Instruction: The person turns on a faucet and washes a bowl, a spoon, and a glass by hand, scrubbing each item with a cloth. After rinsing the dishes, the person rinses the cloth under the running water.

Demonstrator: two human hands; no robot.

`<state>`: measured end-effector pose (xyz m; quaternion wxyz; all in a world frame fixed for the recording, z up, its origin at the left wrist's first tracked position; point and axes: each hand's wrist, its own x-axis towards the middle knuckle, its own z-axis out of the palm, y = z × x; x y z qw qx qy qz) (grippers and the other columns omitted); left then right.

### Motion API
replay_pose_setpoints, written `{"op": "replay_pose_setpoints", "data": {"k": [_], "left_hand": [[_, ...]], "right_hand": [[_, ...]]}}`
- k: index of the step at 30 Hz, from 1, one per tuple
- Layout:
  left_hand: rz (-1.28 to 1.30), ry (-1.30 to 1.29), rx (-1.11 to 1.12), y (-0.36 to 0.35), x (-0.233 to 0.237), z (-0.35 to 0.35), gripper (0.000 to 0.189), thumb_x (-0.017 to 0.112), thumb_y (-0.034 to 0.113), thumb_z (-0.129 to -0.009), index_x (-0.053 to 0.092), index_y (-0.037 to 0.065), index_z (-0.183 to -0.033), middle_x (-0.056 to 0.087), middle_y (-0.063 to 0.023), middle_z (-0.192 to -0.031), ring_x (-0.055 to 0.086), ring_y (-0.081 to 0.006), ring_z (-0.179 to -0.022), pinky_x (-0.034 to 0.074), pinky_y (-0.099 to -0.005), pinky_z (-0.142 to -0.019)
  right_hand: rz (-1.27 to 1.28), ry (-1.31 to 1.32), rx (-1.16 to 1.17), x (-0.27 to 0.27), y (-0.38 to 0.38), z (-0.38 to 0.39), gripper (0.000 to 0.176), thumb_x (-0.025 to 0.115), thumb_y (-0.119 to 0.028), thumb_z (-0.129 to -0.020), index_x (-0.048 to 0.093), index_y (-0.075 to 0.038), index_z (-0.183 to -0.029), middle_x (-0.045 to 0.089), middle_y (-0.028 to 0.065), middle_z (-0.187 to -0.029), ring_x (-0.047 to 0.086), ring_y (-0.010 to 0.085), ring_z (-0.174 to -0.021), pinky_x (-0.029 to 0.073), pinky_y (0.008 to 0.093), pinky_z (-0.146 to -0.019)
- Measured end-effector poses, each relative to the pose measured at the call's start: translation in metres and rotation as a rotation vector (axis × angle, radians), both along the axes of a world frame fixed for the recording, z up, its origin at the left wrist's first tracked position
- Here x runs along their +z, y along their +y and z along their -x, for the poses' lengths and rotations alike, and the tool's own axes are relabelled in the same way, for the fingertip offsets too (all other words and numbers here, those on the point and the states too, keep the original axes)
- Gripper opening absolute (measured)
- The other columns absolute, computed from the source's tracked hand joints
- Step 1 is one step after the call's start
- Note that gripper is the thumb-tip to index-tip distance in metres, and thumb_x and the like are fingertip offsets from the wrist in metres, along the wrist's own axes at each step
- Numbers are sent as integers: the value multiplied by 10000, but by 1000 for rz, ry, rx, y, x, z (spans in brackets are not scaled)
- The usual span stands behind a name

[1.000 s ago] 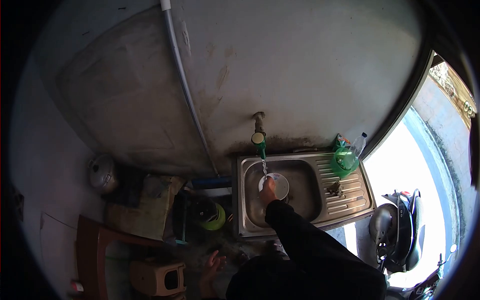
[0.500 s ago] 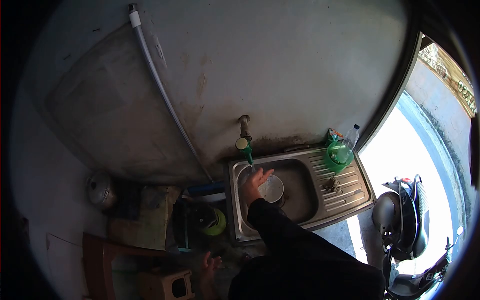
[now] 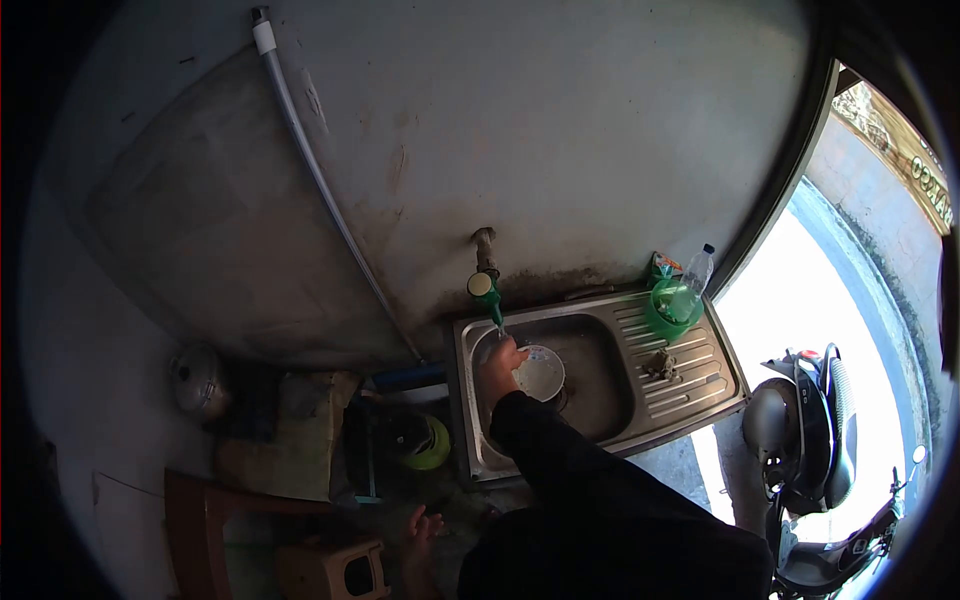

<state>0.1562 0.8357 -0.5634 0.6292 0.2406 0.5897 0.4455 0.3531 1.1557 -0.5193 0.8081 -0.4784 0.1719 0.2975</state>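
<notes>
My right hand [image 3: 501,368] is in the sink under the green tap [image 3: 486,290], with water running onto it. Its fingers are curled together, the tips by the left rim of a white bowl [image 3: 541,374]. Whether they grip the rim or anything else is hidden. The bowl sits in the basin of the steel sink [image 3: 600,430]. Low in the view, away from the sink, hangs my left hand [image 3: 424,528], fingers loosely bent and apart, holding nothing I can see.
On the drainboard are a green container [image 3: 675,315] with a clear bottle [image 3: 697,268] and a crumpled grey-brown clump [image 3: 661,365]. Left of the sink stand a green gas cylinder [image 3: 430,447], a metal pot [image 3: 198,383] and a stool [image 3: 330,570]. A motorbike [image 3: 815,440] is outside the doorway.
The fingers of my right hand, spread under the water before, have curled in. The bowl shows more fully beside it. My left hand has barely moved.
</notes>
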Motion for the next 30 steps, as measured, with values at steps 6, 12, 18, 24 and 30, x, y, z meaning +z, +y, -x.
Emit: {"op": "replay_pose_setpoints", "data": {"k": [6,12,18,24,30], "left_hand": [[-30,7,-37,2,-3,0,413,428,274,-783,312,84,-1132,529,-74,-901,514,-120,-776,354,-227,-638],[-25,15,-38,3,3,-2,403,420,251,-789,313,64,-1130,531,-76,-901,515,-112,-769,356,-200,-613],[-30,6,-57,8,-1,-5,382,416,215,-792,321,53,-1124,529,-80,-905,516,-110,-762,364,-194,-610],[-45,4,-66,10,2,-9,372,416,208,-791,330,54,-1119,535,-73,-899,517,-107,-754,363,-197,-617],[-30,6,-64,4,-3,-3,374,425,211,-786,336,53,-1113,544,-66,-882,513,-96,-741,361,-196,-607]], "right_hand": [[121,-188,516,-49,-4,-12,229,462,-170,-683,524,49,-708,528,112,-645,490,191,-580,383,319,-539],[385,-726,1155,-32,-18,-55,228,464,-159,-676,517,56,-624,516,100,-562,513,207,-496,397,315,-459],[423,-2107,1964,-61,-11,-90,173,458,-110,-629,551,-9,-734,554,134,-631,554,229,-574,441,321,-502],[694,-1875,1876,-98,-24,-99,300,525,-191,-570,544,-12,-810,534,190,-819,524,290,-783,417,344,-678],[816,-1726,1848,-57,-115,-83,509,594,-208,-548,414,-49,-997,436,178,-986,456,382,-864,396,430,-719]]}}
